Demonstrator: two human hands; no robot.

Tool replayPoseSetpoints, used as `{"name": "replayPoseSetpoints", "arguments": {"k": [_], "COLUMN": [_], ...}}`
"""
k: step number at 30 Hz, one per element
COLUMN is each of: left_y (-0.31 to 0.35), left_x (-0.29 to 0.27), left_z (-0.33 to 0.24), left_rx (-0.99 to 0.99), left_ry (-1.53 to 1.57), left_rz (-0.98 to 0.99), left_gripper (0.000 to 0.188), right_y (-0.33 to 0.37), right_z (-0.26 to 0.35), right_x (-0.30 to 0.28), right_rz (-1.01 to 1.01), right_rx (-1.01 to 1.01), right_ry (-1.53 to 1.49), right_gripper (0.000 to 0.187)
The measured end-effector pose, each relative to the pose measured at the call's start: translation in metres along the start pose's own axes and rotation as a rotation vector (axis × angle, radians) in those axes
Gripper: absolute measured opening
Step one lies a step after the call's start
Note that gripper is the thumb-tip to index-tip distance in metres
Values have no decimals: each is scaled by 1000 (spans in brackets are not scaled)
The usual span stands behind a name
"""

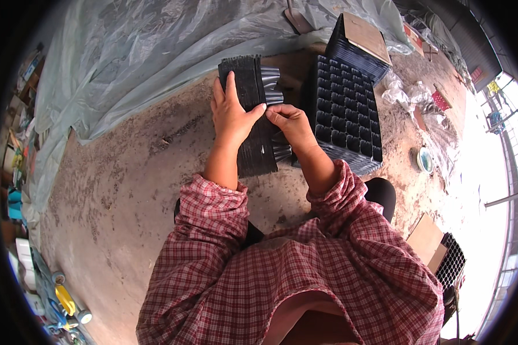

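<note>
A stack of nested black plastic seedling trays (256,152) stands on edge in front of me, its many thin rims facing up. My left hand (231,112) lies across this stack, fingers over its left side and thumb at its right edge. Beside that thumb, my right hand (290,122) pinches the rim of the outermost tray on the right. Rounded cell bottoms (272,96) stick out on that side; my right fingers hide part of them.
A taller pile of black seedling trays (348,109) stands to the right, with another pile topped by a cardboard sheet (365,37) behind it. Plastic sheeting (138,52) drapes along the far side. A round bowl-like container (424,160) sits on the dusty floor (109,190) at right.
</note>
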State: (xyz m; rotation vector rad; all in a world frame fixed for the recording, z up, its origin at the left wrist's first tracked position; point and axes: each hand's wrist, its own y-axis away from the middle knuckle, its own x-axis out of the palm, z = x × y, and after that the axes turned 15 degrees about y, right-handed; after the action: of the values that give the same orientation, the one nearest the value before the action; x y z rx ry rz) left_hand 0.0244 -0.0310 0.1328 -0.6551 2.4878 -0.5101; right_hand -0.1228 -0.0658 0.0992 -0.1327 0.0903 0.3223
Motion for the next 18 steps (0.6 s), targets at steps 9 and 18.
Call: {"name": "replayPoseSetpoints", "arguments": {"k": [9,18], "left_y": [-2,-7], "left_x": [-7,-6], "left_z": [-4,-4], "left_rx": [-62,-95], "left_ry": [-102,-129], "left_rz": [-81,-114], "left_gripper": [89,85], "right_y": [-9,-26], "right_z": [-38,-48], "right_x": [-77,-61], "right_rz": [-603,-246], "right_rx": [-115,62], "right_ry": [702,308], "right_gripper": [18,73]}}
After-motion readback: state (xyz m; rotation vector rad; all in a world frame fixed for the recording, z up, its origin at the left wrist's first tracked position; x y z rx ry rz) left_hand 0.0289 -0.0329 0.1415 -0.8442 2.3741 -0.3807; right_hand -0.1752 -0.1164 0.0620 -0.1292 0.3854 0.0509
